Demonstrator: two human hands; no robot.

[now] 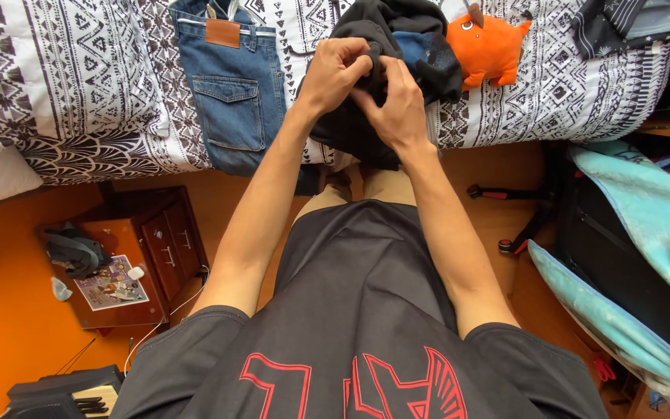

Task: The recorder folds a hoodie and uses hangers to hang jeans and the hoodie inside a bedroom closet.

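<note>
Two hands, left hand and right hand, fingers pinched closed on one black garment held over the bed's edge; beyond, one pair of jeans, one orange plush toy, patterned bedspread.

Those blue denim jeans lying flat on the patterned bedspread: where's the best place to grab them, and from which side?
Probably the waistband of the blue denim jeans, coming from the left with the left hand: it's the stiffest edge and lies flat. The right side is crowded by the black garment both hands hold.
</note>
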